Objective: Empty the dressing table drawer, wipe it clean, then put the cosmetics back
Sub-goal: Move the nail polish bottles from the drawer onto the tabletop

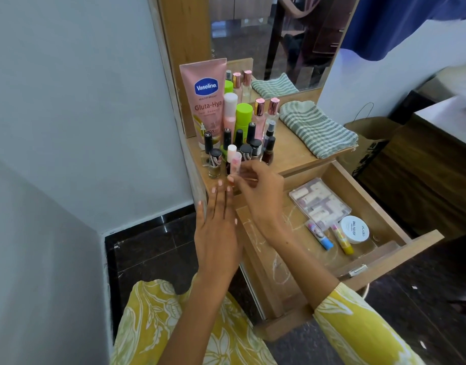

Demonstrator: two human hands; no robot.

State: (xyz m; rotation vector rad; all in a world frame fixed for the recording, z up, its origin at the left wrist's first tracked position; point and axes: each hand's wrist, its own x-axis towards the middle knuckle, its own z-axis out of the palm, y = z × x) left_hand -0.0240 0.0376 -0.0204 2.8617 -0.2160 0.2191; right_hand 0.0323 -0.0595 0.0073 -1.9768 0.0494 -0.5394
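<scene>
The wooden drawer (384, 206) stands pulled out. In it lie a clear plastic case (319, 201) of small items, a white round tub (355, 229), a blue-capped lip balm (320, 234) and a yellow-ended lip balm (342, 239). On the dressing table top (292, 156) stand a pink Vaseline tube (207, 101), several nail polish bottles (242, 146) and perfume bottles (266, 111). My right hand (261, 196) pinches a small pink lip balm (236, 164) at the top's front edge. Flat beside it, fingers straight, my left hand (216, 227) rests at the table's corner.
A folded green-striped cloth (316, 127) lies on the table top at the right, below the mirror (279, 35). A brown paper bag (369, 138) stands on the floor behind the drawer. A white wall is at the left, a dark wooden cabinet (424, 175) at the right.
</scene>
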